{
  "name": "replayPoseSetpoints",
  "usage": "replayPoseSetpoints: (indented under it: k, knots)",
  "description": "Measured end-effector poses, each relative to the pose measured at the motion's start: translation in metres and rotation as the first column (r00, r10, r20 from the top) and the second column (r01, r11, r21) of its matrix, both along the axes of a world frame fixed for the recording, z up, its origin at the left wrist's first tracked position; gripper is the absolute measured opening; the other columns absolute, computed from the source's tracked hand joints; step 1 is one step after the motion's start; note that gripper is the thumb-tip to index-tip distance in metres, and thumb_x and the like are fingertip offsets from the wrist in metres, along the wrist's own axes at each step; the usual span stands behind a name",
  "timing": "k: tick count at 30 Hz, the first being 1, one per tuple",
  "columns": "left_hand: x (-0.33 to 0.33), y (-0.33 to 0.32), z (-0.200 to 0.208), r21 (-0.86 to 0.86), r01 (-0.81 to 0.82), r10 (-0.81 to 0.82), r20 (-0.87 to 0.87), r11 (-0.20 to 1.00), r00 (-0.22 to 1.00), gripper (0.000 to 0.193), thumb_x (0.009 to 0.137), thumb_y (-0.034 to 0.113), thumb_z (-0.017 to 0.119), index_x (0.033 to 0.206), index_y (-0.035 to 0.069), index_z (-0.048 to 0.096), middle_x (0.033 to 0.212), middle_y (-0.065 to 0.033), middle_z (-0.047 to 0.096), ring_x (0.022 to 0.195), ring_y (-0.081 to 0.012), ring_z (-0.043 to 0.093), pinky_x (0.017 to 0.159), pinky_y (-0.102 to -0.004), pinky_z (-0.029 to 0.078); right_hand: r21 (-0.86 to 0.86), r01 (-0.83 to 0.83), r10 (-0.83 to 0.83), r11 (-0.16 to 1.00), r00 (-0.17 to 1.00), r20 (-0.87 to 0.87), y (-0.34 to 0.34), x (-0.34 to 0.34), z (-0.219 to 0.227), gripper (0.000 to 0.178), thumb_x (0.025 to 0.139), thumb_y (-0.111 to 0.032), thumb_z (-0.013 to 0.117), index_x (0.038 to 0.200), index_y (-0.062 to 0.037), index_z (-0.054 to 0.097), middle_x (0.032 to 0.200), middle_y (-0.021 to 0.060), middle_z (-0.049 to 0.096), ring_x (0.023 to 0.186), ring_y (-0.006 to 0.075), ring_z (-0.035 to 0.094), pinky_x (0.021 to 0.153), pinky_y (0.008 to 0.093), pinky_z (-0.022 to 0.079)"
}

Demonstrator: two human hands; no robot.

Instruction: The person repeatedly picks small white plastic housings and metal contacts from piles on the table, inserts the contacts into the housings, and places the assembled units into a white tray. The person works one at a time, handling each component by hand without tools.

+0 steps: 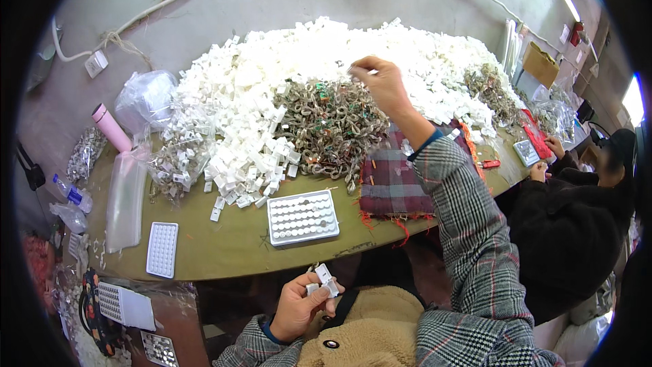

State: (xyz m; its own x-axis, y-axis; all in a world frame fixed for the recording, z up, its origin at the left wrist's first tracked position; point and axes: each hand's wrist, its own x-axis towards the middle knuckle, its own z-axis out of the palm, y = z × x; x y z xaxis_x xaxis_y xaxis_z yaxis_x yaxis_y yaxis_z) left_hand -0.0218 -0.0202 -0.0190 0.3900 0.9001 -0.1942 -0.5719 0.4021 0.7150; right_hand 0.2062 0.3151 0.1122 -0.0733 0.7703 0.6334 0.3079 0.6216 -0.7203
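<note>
By the fuzzy top (380, 329), the left hand (299, 304) pinches white bits (324, 274), while near the brown pile (326, 132) the right hand's (384, 85) fingers almost close, holding I can't tell what.

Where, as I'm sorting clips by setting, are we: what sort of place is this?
Probably an assembly workshop: white plastic parts and dark tangled pieces lie heaped on a long table, with a shallow tray in front and another person alongside.

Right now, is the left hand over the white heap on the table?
No, the left hand holds white plastic pieces close to the person's body, short of the table.
</note>
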Motion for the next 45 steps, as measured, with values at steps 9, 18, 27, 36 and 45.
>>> replayPoseSetpoints:
  k: [9,18,27,36,45]
  knots:
    - [-0.008,-0.001,0.004,-0.018,-0.040,0.040,0.011,0.999,0.999,0.021,0.099,0.009,0.058,0.114,-0.006,0.059,0.102,-0.0188,0.068,0.071,-0.0163,0.064,0.063,-0.0311,0.057,-0.219,-0.133,0.133,0.967,0.991,-0.014,0.045,-0.006,0.017,0.016,0.085,-0.012,0.076,0.098,-0.0014,0.076,0.088,0.0072,0.073,0.080,0.0157,0.065,0.079,0.0296,0.051]
    - [-0.011,-0.001,0.010,-0.084,-0.043,0.039,-0.051,0.995,0.998,0.020,0.100,0.011,0.058,0.109,-0.007,0.061,0.078,-0.0093,0.064,0.067,-0.0145,0.061,0.061,-0.0290,0.053,-0.270,0.035,0.011,0.962,0.986,0.168,0.052,0.002,-0.004,0.016,0.085,-0.012,0.076,0.098,-0.0020,0.076,0.090,0.0057,0.074,0.080,0.0121,0.065,0.075,0.0277,0.052]
    - [-0.005,0.001,0.008,-0.057,0.002,-0.004,-0.027,0.998,1.000,0.018,0.100,0.009,0.057,0.109,-0.005,0.061,0.087,-0.0119,0.065,0.069,-0.0144,0.062,0.063,-0.0289,0.054,-0.293,-0.259,0.096,0.921,0.876,-0.472,0.015,0.008,-0.008,0.014,0.095,-0.012,0.065,0.102,0.0007,0.067,0.093,0.0098,0.073,0.084,0.0163,0.067,0.078,0.0272,0.051]
    - [0.012,-0.003,-0.001,-0.151,-0.112,0.111,-0.015,0.982,0.994,0.021,0.099,0.005,0.056,0.118,-0.004,0.059,0.099,-0.0125,0.067,0.075,-0.0144,0.063,0.064,-0.0288,0.055,-0.389,-0.488,0.218,0.781,0.798,-0.562,-0.195,-0.003,-0.054,0.010,0.099,-0.007,0.057,0.096,0.0012,0.052,0.069,0.0097,0.062,0.048,0.0131,0.058,0.041,0.0240,0.045]
    - [0.024,-0.005,-0.013,-0.021,-0.227,0.227,-0.007,0.974,0.974,0.021,0.096,0.007,0.063,0.115,-0.001,0.063,0.097,-0.0086,0.068,0.080,-0.0151,0.066,0.069,-0.0296,0.060,-0.526,-0.483,0.345,0.700,0.874,-0.343,-0.307,-0.025,-0.112,0.006,0.092,0.002,0.065,0.097,0.0042,0.063,0.079,0.0041,0.062,0.059,0.0049,0.058,0.049,0.0192,0.043]
